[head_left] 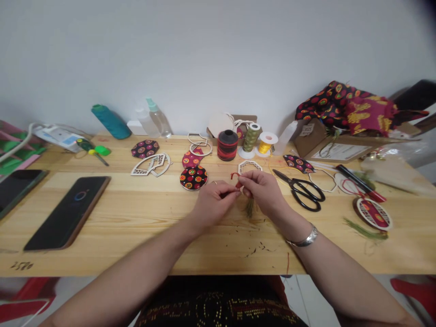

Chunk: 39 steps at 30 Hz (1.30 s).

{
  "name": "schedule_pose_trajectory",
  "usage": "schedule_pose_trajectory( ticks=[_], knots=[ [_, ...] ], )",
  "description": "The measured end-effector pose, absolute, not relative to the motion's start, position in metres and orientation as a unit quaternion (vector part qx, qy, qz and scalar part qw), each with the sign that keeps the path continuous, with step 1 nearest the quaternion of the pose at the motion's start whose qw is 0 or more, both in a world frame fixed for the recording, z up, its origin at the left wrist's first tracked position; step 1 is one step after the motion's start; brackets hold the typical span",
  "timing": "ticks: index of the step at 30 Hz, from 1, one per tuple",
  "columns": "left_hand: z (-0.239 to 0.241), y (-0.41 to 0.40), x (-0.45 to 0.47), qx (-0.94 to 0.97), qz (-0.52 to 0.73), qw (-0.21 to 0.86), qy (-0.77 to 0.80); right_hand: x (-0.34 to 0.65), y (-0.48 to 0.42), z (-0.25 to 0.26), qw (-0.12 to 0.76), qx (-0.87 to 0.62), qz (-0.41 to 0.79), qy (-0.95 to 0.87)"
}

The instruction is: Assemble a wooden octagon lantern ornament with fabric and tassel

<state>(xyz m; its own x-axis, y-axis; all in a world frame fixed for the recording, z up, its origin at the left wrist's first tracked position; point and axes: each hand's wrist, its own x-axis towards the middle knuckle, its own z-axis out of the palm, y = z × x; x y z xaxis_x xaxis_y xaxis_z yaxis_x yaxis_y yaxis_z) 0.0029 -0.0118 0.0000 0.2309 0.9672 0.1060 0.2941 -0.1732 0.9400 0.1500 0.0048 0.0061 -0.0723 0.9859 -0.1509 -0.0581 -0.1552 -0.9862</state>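
Centre of frame, over the pale wooden bench [136, 213], left hand [216, 200] and right hand [261, 188] both close fingertip pinches on a short, thin red cord [239, 184], which could slip if either pinch slackens on so fine a strand.

Red cord [234, 174], olive-green tassel [250, 209]
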Motion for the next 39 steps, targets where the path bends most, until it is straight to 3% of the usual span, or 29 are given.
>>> schedule_pose_trajectory(
  ticks=[6, 18, 22, 26, 29, 39],
  knots=[
    [-0.011, -0.016, 0.003, 0.769, 0.383, 0.249, 0.447, 0.149, 0.003, 0.007, 0.463, -0.474, 0.647, -0.377],
    [-0.007, -0.015, 0.000, 0.761, 0.329, 0.190, 0.527, 0.151, 0.004, 0.009, 0.462, -0.481, 0.649, -0.368],
    [0.004, -0.012, 0.001, 0.663, 0.430, 0.294, 0.538, 0.151, 0.006, 0.007, 0.469, -0.495, 0.600, -0.418],
    [0.010, -0.010, 0.002, 0.529, 0.395, 0.534, 0.529, 0.150, 0.005, 0.004, 0.459, -0.508, 0.547, -0.482],
    [0.010, -0.008, 0.003, 0.478, 0.375, 0.634, 0.479, 0.149, 0.004, 0.002, 0.440, -0.515, 0.519, -0.521],
    [0.009, -0.006, 0.003, 0.511, 0.389, 0.590, 0.489, 0.148, 0.003, 0.001, 0.424, -0.515, 0.500, -0.552]
  ],
)
